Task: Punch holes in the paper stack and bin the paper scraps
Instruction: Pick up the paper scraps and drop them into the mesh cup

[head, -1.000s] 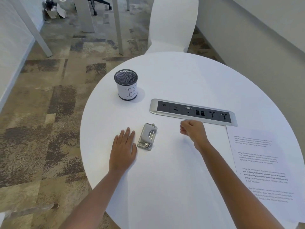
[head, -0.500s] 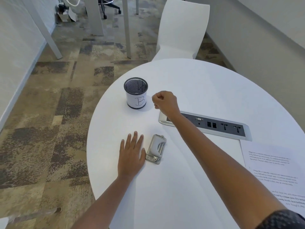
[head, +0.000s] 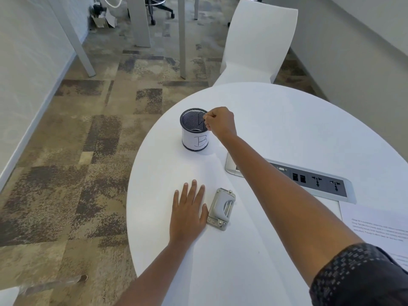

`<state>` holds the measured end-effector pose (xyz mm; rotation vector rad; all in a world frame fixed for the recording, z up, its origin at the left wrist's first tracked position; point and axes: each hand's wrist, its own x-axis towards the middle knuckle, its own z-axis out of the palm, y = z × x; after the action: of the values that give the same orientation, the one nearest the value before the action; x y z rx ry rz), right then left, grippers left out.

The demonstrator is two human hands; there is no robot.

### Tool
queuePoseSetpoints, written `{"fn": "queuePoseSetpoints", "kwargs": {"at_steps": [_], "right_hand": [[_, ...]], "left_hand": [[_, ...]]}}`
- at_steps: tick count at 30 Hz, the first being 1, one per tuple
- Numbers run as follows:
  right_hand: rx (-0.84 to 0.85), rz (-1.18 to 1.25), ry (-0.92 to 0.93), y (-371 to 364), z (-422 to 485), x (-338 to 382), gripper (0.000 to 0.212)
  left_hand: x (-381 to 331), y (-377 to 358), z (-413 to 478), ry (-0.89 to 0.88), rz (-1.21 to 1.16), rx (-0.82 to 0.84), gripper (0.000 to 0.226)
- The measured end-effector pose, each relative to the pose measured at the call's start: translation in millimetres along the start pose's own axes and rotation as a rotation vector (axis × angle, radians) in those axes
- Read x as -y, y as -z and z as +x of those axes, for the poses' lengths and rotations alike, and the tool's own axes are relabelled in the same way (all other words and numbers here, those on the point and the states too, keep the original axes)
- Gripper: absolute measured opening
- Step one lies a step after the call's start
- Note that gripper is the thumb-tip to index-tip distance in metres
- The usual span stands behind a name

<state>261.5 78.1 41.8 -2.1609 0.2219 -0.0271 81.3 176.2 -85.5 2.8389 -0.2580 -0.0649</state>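
Right hand (head: 220,123) at the mesh cup (head: 194,129), fingers pinched together.
I am holding my clenched right hand over the cup's near rim; any scrap between the fingertips is too small to tell. My left hand (head: 187,214) is lying flat and released on the counter (head: 276,120), the hole punch (head: 221,209) touching its thumb side. The paper stack (head: 384,228) is lying well behind my right elbow.

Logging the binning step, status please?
Right hand closed, fingertips over mesh cup rim. Left hand flat beside hole punch. Nothing in the way.
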Motion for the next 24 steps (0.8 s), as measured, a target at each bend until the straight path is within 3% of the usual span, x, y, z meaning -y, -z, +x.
{"fn": "queuePoseSetpoints", "kwargs": {"at_steps": [5,9,24], "right_hand": [[-0.024,-0.052,0.010,1.1,-1.4,-2.3,0.015],[-0.058,0.046,-0.029,7.9,-15.6,-19.2,0.025],[-0.141,-0.195,-0.238,64.3,-166.7,-159.4,0.019]], "left_hand": [[0.4,0.3,0.0,-0.003,0.003,0.005,0.052],[1.6,-1.0,0.0,-0.009,0.003,-0.005,0.052],[1.0,-2.0,-1.0,-0.021,-0.003,-0.010,0.056]]}}
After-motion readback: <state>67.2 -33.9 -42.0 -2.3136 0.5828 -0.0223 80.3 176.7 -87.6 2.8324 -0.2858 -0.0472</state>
